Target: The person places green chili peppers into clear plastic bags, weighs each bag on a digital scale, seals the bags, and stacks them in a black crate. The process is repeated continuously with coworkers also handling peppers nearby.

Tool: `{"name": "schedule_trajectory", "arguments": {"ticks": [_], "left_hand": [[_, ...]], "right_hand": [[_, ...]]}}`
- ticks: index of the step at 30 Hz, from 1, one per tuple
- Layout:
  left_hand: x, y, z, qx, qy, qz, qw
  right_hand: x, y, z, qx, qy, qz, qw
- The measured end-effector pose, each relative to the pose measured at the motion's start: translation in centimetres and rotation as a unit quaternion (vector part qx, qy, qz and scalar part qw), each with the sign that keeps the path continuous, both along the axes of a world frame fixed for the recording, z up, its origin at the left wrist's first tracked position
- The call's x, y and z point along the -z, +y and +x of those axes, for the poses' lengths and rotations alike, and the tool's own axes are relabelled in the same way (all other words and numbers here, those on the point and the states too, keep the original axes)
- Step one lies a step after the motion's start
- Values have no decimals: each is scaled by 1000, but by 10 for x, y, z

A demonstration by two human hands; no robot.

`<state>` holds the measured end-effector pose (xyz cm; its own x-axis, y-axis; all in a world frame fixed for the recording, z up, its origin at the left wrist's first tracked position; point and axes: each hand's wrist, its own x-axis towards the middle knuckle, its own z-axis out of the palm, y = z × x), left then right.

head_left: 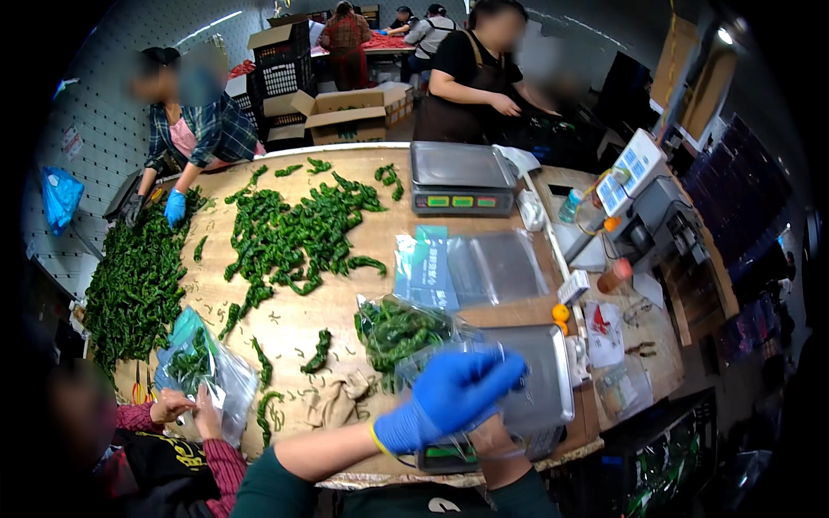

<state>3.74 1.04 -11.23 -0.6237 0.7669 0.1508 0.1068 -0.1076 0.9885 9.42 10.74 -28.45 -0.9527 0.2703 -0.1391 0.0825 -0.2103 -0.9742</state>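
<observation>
A blue glove covers my left hand (447,395), which reaches across from the left with its fingers drawn together at the gathered mouth of a clear plastic bag (405,330) filled with green peppers. My right hand (486,421) is mostly hidden beneath it; only the wrist and a little of the hand show, so its grip is unclear. Under both hands stands a digital scale with a metal pan (537,382). The bag lies left of that pan, on the wooden table (369,246).
Flat printed plastic bags (473,269) lie beyond my hands, before a second scale (461,175). Loose green peppers (304,226) and a larger heap (139,285) cover the left. A cloth glove (337,401) lies nearby. Co-workers handle peppers (175,207) and a bag (220,388).
</observation>
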Motion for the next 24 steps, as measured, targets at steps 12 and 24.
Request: {"name": "schedule_trajectory", "arguments": {"ticks": [12,24], "left_hand": [[71,-64,107,122,-67,-126,982],[89,-61,112,-396,44,19,917]], "right_hand": [[-32,205,215,247,41,446,859],[-49,77,210,-46,93,397,912]]}}
